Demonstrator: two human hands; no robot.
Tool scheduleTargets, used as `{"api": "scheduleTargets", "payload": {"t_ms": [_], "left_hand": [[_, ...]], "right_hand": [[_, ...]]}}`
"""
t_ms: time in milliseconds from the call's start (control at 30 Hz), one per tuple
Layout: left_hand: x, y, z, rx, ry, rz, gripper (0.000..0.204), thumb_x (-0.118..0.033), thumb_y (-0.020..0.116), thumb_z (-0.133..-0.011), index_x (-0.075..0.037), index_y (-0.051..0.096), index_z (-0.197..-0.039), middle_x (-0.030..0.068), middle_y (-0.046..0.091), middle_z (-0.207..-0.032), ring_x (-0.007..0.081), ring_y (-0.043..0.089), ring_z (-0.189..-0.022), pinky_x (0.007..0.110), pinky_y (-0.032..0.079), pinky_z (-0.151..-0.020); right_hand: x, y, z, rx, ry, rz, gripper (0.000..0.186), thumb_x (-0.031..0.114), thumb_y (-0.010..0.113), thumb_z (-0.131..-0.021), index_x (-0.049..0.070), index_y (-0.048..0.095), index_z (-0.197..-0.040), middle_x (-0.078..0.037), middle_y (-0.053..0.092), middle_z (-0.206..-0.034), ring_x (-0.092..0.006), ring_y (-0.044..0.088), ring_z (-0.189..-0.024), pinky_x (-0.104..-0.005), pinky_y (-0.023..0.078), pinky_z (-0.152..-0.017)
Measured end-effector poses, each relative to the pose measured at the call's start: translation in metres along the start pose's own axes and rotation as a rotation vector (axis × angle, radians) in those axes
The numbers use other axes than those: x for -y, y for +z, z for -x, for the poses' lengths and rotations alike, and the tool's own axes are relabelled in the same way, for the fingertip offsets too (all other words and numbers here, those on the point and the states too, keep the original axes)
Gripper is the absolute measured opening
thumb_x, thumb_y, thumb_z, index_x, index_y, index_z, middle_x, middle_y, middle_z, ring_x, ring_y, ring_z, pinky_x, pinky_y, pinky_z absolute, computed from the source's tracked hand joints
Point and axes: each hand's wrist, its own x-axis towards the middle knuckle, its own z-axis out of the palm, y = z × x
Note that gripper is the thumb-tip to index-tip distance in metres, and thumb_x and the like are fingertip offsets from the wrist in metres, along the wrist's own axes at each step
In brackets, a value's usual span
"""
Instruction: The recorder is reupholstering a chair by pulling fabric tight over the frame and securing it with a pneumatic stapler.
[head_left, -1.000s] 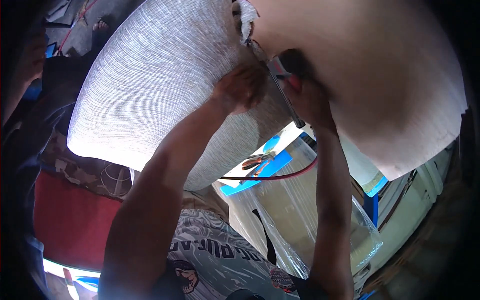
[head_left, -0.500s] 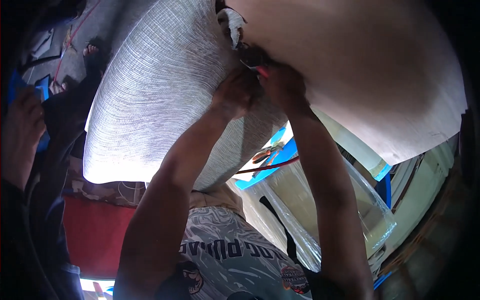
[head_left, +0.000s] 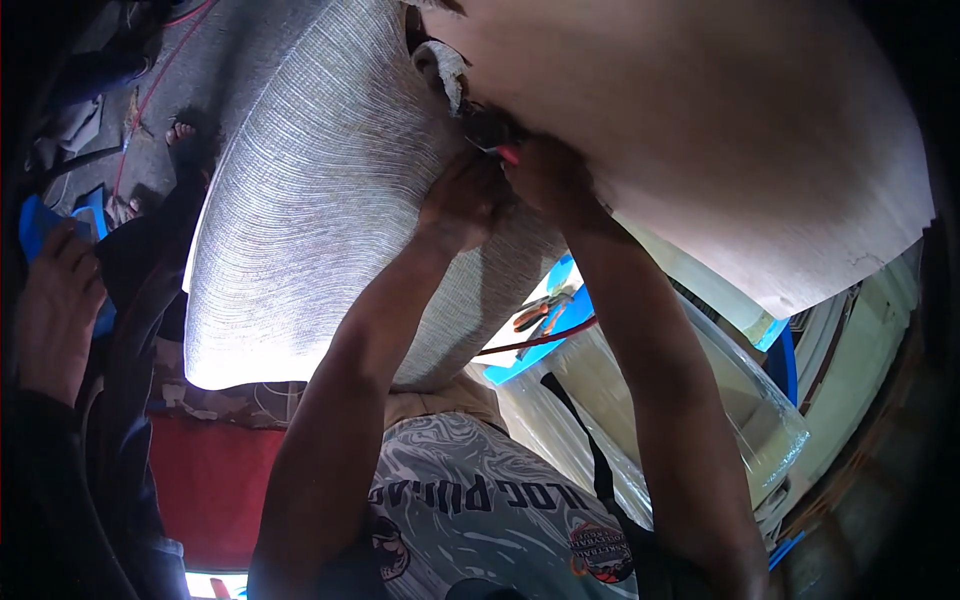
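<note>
A large piece covered in grey woven fabric [head_left: 320, 170] bulges in front of me, beside a broad tan panel [head_left: 720, 130]. At the dark seam between them, my left hand [head_left: 460, 205] is closed at the fabric's edge, its fingertips in shadow. Close to its right, my right hand [head_left: 548, 180] is closed round a red-handled tool [head_left: 509, 154]. The tool's metal head points into the seam; shadow hides its exact kind. Just beyond it, a torn whitish strip [head_left: 450, 75] curls out of the gap.
Orange-handled pliers [head_left: 530, 318] lie on a blue-and-white surface below my right forearm. Plastic-wrapped pieces [head_left: 640, 400] stand at the right. Another person's hand [head_left: 65, 300] rests near a blue object at the left. A red cord [head_left: 150, 85] crosses the floor.
The view has shifted slightly, so most of the scene sits a little lower. Both hands remain at the seam, and the red-handled tool is still in my right hand.
</note>
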Motion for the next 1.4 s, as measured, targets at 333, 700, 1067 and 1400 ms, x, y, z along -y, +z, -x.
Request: {"api": "scheduleTargets", "payload": {"t_ms": [333, 700, 1067, 1400], "left_hand": [[0.002, 0.004, -0.001, 0.163, -0.038, -0.032, 0.036, -0.041, 0.054, -0.101, -0.015, 0.069, -0.122, 0.0047, 0.063, -0.134, 0.0199, 0.049, -0.137, 0.044, 0.022, -0.128], [0.008, 0.019, 0.016, 0.109, 0.064, -0.123, 0.044, -0.037, 0.057, -0.098, -0.02, 0.064, -0.138, 0.0071, 0.047, -0.159, 0.0247, 0.038, -0.151, 0.046, 0.025, -0.129], [0.004, 0.017, 0.009, 0.04, -0.095, 0.006, 0.057, -0.042, 0.056, -0.1, -0.011, 0.056, -0.147, 0.0111, 0.054, -0.152, 0.0296, 0.045, -0.145, 0.047, 0.029, -0.126], [0.003, 0.018, -0.059, 0.183, -0.092, -0.103, 0.045, -0.044, 0.054, -0.102, -0.016, 0.067, -0.133, 0.0073, 0.067, -0.137, 0.0262, 0.053, -0.138, 0.044, 0.034, -0.117]], "right_hand": [[-0.004, 0.004, -0.005, 0.011, 0.019, 0.04, 0.039, 0.041, 0.074, -0.089, 0.003, 0.077, -0.097, -0.022, 0.075, -0.096, -0.0416, 0.074, -0.091, -0.0507, 0.059, -0.084], [-0.019, -0.039, 0.049, -0.064, -0.04, -0.138, 0.046, 0.042, 0.076, -0.089, -0.001, 0.072, -0.106, -0.03, 0.072, -0.101, -0.0466, 0.07, -0.099, -0.0525, 0.055, -0.085], [-0.043, -0.1, 0.173, -0.024, 0.24, -0.589, 0.044, 0.033, 0.077, -0.092, 0.002, 0.07, -0.122, -0.018, 0.077, -0.103, -0.0257, 0.074, -0.096, -0.0391, 0.055, -0.085], [-0.074, 0.1, 0.321, 0.242, 0.423, -0.875, 0.048, 0.042, 0.081, -0.09, 0.002, 0.069, -0.113, -0.002, 0.065, -0.068, -0.011, 0.059, -0.062, -0.0323, 0.049, -0.058]]}}
